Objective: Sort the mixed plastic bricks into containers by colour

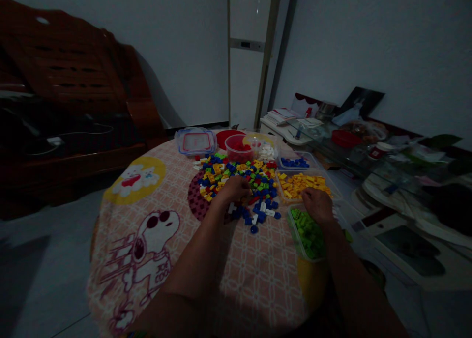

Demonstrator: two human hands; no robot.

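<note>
My left hand (237, 188) reaches into the front of a mixed pile of toy bricks (262, 177) in blue, yellow, red, green and white; its fingers are closed, and what they hold, if anything, is too small to name. My right hand (317, 203) is over the near edge of a clear box of yellow bricks (300, 184), fingers bent together, their contents hidden. Just below it stands a box of green bricks (307, 232). Behind the yellow box is a box of blue bricks (295, 162). White bricks (267, 152) lie beside a round tub with red bricks (239, 150).
The round table has a patterned cloth (258, 274). A clear lid with blue edging (196, 142) lies at its back left. To the right, a glass table (332, 151) bears papers, a red bowl (345, 138) and a cup (379, 150). A wooden bench (70, 77) stands left.
</note>
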